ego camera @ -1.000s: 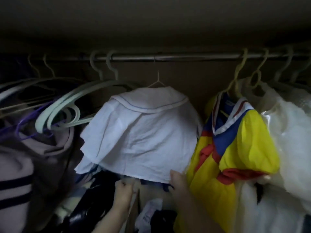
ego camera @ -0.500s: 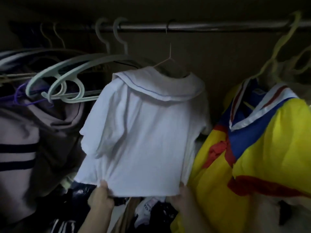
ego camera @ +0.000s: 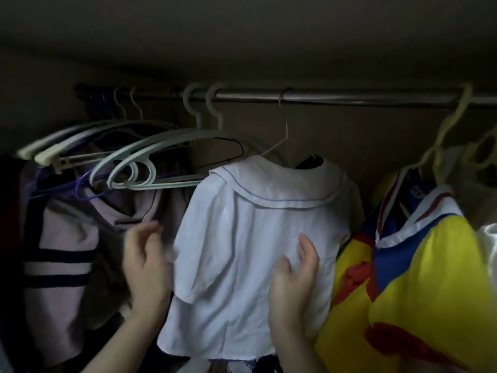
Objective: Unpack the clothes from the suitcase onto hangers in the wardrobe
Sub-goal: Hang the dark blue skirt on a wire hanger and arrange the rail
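A white blouse [ego camera: 242,238] with a wide sailor collar hangs on a thin wire hanger [ego camera: 281,135] from the metal wardrobe rail [ego camera: 336,97]. My left hand [ego camera: 146,267] is raised beside the blouse's left sleeve, fingers relaxed and a little blurred, holding nothing. In front of the blouse's right half, my right hand [ego camera: 294,281] has loosely straight fingers that touch or hover just off the cloth. The suitcase is out of sight.
Two empty pale green hangers [ego camera: 150,162] and several other empty ones hang left of the blouse above a lilac striped garment [ego camera: 61,254]. A yellow, blue and red costume [ego camera: 419,278] on a yellow hanger [ego camera: 454,122] crowds the right side. Dark clothes lie below.
Both hands have let go of the blouse's bottom hem and risen to mid-height on either side. The blouse now hangs straighter, and the view has tilted up.
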{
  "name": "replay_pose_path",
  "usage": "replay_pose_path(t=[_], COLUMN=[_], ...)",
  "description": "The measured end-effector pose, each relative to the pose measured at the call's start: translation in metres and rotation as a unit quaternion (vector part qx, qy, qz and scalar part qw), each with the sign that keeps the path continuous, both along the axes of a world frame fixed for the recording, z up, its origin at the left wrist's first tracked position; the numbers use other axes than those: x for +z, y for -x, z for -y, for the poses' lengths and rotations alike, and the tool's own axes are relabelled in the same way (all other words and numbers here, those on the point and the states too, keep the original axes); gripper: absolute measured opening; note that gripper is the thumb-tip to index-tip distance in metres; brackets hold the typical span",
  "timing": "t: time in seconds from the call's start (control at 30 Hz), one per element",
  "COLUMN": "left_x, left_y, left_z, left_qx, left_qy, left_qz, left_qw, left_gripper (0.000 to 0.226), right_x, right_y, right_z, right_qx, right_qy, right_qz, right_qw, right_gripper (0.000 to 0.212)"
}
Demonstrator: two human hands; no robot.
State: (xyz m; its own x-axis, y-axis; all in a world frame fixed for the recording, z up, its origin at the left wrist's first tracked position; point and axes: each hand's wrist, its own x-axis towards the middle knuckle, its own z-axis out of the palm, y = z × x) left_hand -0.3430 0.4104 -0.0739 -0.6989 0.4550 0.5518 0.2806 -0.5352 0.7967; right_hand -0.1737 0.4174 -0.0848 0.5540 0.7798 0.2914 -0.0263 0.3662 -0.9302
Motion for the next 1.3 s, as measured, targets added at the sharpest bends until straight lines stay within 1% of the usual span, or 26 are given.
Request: replay_pose_path(t=[0.07, 0.13, 0.2, 0.27, 0.3, 0.37, 0.4, 0.43, 0.47, 0.5, 0.53, 0.57, 0.6, 0.63, 0.73, 0.8, 0.9, 0.93, 1.0, 1.07, 1.1, 1.13, 1.17, 1.2, 1.23, 1.3], left_x=[0.029, 0.055, 0.061, 0.062, 0.066, 0.07, 0.071, 0.075, 0.077, 0.081, 0.085, 0.089, 0.092, 0.096, 0.111, 0.118, 0.121, 0.12, 0.12, 0.122, 0.121, 0.122, 0.121, 0.117, 0.112, 0.104], left_y=[-0.006, -0.014, -0.023, -0.04, -0.049, -0.065, -0.071, -0.077, -0.08, -0.082, -0.084, -0.089, -0.096, -0.103, -0.118, -0.121, -0.122, -0.123, -0.126, -0.123, -0.122, -0.118, -0.115, -0.113, -0.114, -0.116], left_z=[-0.008, -0.015, -0.009, 0.004, 0.014, 0.023, 0.022, 0.014, 0.003, -0.008, -0.017, -0.023, -0.028, -0.032, -0.046, -0.052, -0.061, -0.064, -0.072, -0.082, -0.089, -0.087, -0.087, -0.087, -0.087, -0.085], left_qx=[-0.155, -0.315, -0.395, -0.442, -0.473, -0.537, -0.534, -0.504, -0.469, -0.459, -0.475, -0.5, -0.518, -0.52, -0.477, -0.481, -0.499, -0.486, -0.459, -0.455, -0.457, -0.462, -0.473, -0.487, -0.505, -0.466], left_qy=[0.027, 0.059, 0.072, 0.082, 0.069, 0.014, -0.019, -0.035, -0.03, -0.011, 0.021, 0.065, 0.085, 0.087, 0.062, 0.082, 0.091, 0.08, 0.064, 0.058, 0.057, 0.062, 0.066, 0.063, 0.048, 0.011], left_qz=[-0.054, -0.053, -0.067, -0.134, -0.186, -0.307, -0.33, -0.317, -0.284, -0.246, -0.229, -0.234, -0.253, -0.273, -0.323, -0.328, -0.317, -0.318, -0.33, -0.327, -0.316, -0.314, -0.335, -0.352, -0.364, -0.457], left_qw=[0.986, 0.946, 0.913, 0.883, 0.858, 0.785, 0.778, 0.803, 0.836, 0.853, 0.85, 0.831, 0.812, 0.805, 0.815, 0.809, 0.802, 0.81, 0.822, 0.827, 0.83, 0.827, 0.812, 0.797, 0.781, 0.757], left_gripper=[0.026, 0.025, 0.02, 0.016, 0.015, 0.021, 0.025, 0.027, 0.028, 0.032, 0.042, 0.057, 0.069, 0.073, 0.071, 0.07, 0.053, 0.044, 0.025, 0.027, 0.027, 0.024, 0.02, 0.017, 0.02, 0.039], right_x=[0.041, 0.065, 0.088, 0.104, 0.11, 0.121, 0.125, 0.127, 0.128, 0.127, 0.125, 0.122, 0.118, 0.111, 0.087, 0.078, 0.079, 0.082, 0.093, 0.117, 0.131, 0.142, 0.151, 0.155, 0.156, 0.148], right_y=[0.01, 0.01, 0.006, -0.002, -0.006, -0.015, -0.021, -0.028, -0.034, -0.041, -0.047, -0.053, -0.057, -0.059, -0.059, -0.059, -0.063, -0.062, -0.059, -0.054, -0.05, -0.047, -0.043, -0.035, -0.024, 0.001], right_z=[0.016, 0.031, 0.045, 0.053, 0.056, 0.057, 0.058, 0.058, 0.058, 0.059, 0.061, 0.063, 0.067, 0.072, 0.083, 0.088, 0.091, 0.093, 0.099, 0.108, 0.111, 0.114, 0.115, 0.112, 0.107, 0.083], right_qx=[0.061, 0.094, 0.098, 0.05, 0.012, -0.078, -0.12, -0.146, -0.167, -0.19, -0.216, -0.238, -0.251, -0.257, -0.267, -0.27, -0.29, -0.297, -0.303, -0.319, -0.319, -0.31, -0.303, -0.307, -0.314, -0.262], right_qy=[-0.071, -0.114, -0.137, -0.162, -0.172, -0.172, -0.162, -0.155, -0.146, -0.134, -0.116, -0.092, -0.067, -0.046, 0.014, 0.081, 0.154, 0.149, 0.103, 0.036, 0.018, 0.014, 0.03, 0.049, 0.053, 0.033], right_qz=[0.054, 0.111, 0.194, 0.283, 0.327, 0.427, 0.47, 0.49, 0.488, 0.477, 0.459, 0.444, 0.44, 0.447, 0.468, 0.474, 0.493, 0.487, 0.442, 0.379, 0.381, 0.422, 0.501, 0.587, 0.65, 0.728], right_qw=[0.994, 0.983, 0.966, 0.944, 0.929, 0.884, 0.859, 0.845, 0.844, 0.848, 0.854, 0.859, 0.859, 0.856, 0.842, 0.834, 0.806, 0.808, 0.838, 0.868, 0.868, 0.852, 0.81, 0.748, 0.691, 0.632], right_gripper=[0.039, 0.038, 0.032, 0.021, 0.019, 0.022, 0.024, 0.027, 0.031, 0.034, 0.036, 0.037, 0.038, 0.037, 0.029, 0.033, 0.01, 0.006, 0.014, 0.014, 0.013, 0.013, 0.015, 0.02, 0.023, 0.015])
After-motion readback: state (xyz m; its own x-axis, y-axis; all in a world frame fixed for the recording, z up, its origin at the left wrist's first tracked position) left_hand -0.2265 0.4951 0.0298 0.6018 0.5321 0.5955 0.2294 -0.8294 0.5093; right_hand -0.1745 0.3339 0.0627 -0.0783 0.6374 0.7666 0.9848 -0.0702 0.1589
